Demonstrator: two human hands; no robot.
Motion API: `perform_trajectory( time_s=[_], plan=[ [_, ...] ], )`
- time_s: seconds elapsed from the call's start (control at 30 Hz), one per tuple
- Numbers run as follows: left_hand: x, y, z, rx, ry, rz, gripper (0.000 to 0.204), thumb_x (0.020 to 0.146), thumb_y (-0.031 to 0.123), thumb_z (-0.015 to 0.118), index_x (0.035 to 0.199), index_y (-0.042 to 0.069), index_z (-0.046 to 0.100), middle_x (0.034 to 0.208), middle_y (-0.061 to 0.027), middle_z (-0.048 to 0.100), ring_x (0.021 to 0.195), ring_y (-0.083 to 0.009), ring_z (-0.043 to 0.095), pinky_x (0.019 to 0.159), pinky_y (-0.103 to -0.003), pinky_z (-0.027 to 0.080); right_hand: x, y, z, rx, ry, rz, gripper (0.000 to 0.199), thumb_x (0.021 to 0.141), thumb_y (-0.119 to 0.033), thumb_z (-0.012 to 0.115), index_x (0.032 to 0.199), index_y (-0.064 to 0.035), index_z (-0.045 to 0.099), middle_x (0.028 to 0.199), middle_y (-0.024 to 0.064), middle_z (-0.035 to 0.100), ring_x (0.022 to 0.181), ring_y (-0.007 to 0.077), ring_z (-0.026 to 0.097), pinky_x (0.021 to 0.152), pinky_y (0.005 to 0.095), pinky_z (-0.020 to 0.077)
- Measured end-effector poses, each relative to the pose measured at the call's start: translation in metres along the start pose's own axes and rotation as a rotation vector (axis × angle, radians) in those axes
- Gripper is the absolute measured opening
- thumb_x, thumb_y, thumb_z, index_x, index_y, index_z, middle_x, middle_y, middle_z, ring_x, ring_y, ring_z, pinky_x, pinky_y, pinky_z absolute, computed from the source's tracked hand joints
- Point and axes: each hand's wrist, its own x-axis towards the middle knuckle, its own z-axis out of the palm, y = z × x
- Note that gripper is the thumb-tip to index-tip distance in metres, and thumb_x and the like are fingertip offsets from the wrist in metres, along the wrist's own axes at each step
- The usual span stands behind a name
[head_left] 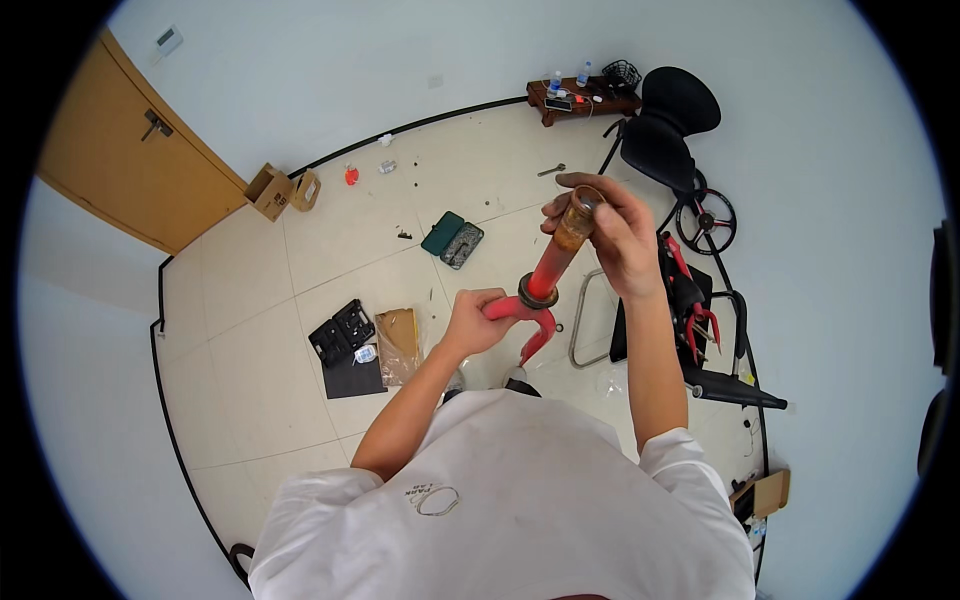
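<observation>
A red bicycle fork (553, 268) is held up in front of me, its steerer tube slanting up to the right. My left hand (475, 320) is closed around one fork leg, just left of the crown. At the tube's upper end, which is brown with rust or old grease, my right hand (622, 235) has its fingers curled about the open rim. Dark smudges mark those fingertips. A dark ring (537, 290) sits around the base of the tube. The other fork leg (540, 342) curves down toward my feet.
On the tiled floor lie an open green case (453, 238), a black tool case (342, 333), a cardboard tray (397, 345) and a wrench (551, 170). To the right stand a black chair (660, 150) and red frame parts (703, 325). A low wooden table (545, 103) holds bottles.
</observation>
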Motion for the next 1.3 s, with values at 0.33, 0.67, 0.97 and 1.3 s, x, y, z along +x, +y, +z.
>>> perform_trajectory(
  time_s=[0.33, 0.67, 0.97, 1.3],
  plan=[
    [-0.003, 0.008, 0.0, -0.059, -0.033, -0.015, 0.008, 0.075, 0.001, 0.075, 0.078, -0.001, 0.067, 0.06, 0.0013, 0.055, 0.06, -0.0041, 0.044, 0.054, -0.024, 0.04, 0.003, 0.004, 0.008, -0.101, 0.047, -0.054, 0.026, 0.095, -0.018, 0.057, 0.106, 0.0059, 0.058, 0.092, 0.0169, 0.067, 0.08, 0.022, 0.068, 0.076, 0.0337, 0.055],
    [-0.01, 0.012, 0.004, -0.047, -0.054, -0.037, 0.008, 0.076, 0.002, 0.075, 0.076, -0.002, 0.068, 0.062, 0.0007, 0.058, 0.059, -0.0043, 0.046, 0.054, -0.024, 0.041, -0.007, 0.017, 0.008, 0.222, 0.03, -0.003, 0.028, 0.095, -0.02, 0.056, 0.104, 0.0057, 0.054, 0.089, 0.0179, 0.065, 0.08, 0.0251, 0.067, 0.074, 0.039, 0.0564],
    [-0.006, -0.007, 0.0, -0.111, -0.311, -0.032, 0.012, 0.074, -0.001, 0.074, 0.085, -0.002, 0.071, 0.072, -0.0025, 0.067, 0.067, -0.0049, 0.053, 0.064, -0.023, 0.047, -0.004, 0.02, -0.003, 0.274, -0.253, -0.062, 0.039, 0.085, -0.031, 0.065, 0.098, 0.0037, 0.055, 0.085, 0.0175, 0.064, 0.082, 0.0289, 0.066, 0.078, 0.042, 0.0529],
    [0.02, 0.036, -0.021, 0.004, -0.302, -0.057, 0.009, 0.072, -0.002, 0.07, 0.081, -0.001, 0.068, 0.062, -0.0014, 0.058, 0.061, -0.0056, 0.049, 0.058, -0.025, 0.044, 0.011, -0.004, -0.008, 0.172, -0.13, 0.006, 0.023, 0.088, -0.021, 0.064, 0.085, 0.0005, 0.055, 0.077, 0.014, 0.062, 0.071, 0.0251, 0.065, 0.07, 0.0374, 0.054]
  ],
)
